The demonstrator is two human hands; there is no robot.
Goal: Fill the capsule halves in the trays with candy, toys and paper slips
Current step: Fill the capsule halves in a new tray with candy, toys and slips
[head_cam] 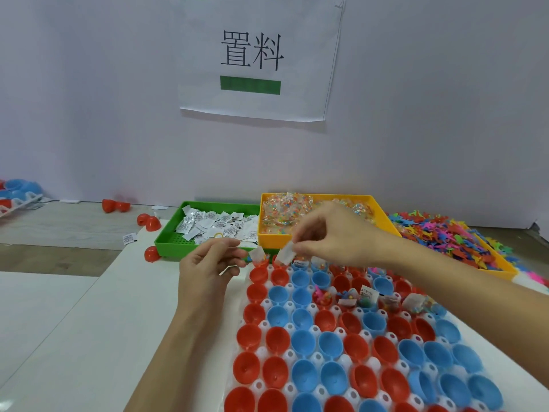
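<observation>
Right at the bottom edge, rows of red and blue capsule halves [303, 343] sit open side up in a white tray [319, 356], most of them bare inside. Further back, a handful in the far rows hold bits already: a folded paper slip [368, 292] stands up in one cup, a small candy bag [416, 303] lies in another, and a few cups show small coloured pieces too little to name. Over the far-left corner of the tray, the right hand [329, 233] pinches a small white packet [287, 252] between thumb and fingertips, just above a red cup. The left hand [208, 263] hovers beside it, fingers curled around a few more white slips, one [258, 254] poking out toward the right hand. Behind the hands, a green bin [169, 236] holds a heap of printed paper slips, a yellow bin [383, 215] next to it holds clear candy bags, and off to the right a pile of bright plastic toys [439, 236] spills over another yellow bin. Loose red halves [148, 223] lie on the table to the left.
</observation>
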